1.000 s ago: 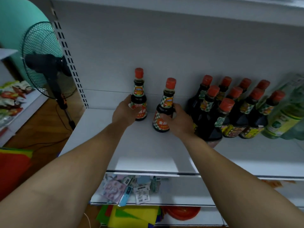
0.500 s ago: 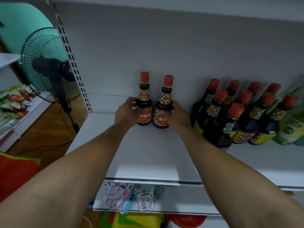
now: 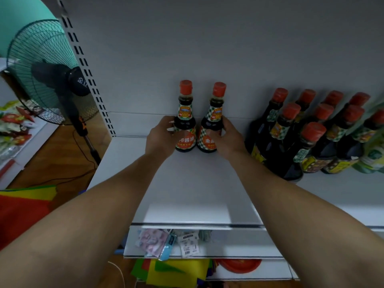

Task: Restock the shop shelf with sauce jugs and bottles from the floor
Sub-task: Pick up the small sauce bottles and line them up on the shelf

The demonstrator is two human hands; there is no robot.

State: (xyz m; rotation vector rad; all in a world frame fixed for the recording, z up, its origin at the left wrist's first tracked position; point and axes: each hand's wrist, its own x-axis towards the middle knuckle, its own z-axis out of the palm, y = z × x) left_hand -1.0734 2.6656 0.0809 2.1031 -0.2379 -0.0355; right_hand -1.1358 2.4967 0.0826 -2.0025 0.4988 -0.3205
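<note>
Two small dark sauce bottles with red caps stand upright side by side near the back of the white shelf. My left hand grips the left bottle around its lower body. My right hand grips the right bottle the same way. The two bottles almost touch. To their right stands a cluster of several taller dark sauce bottles with red caps.
A standing fan is left of the shelf over a wooden floor. Green bottles sit at the far right of the shelf. A lower shelf holds small packets, and coloured items lie beneath it.
Both hands have pushed the two bottles back toward the shelf's rear wall and brought them close together, upright. The right bottle was tilted and apart from the left one a second ago.
</note>
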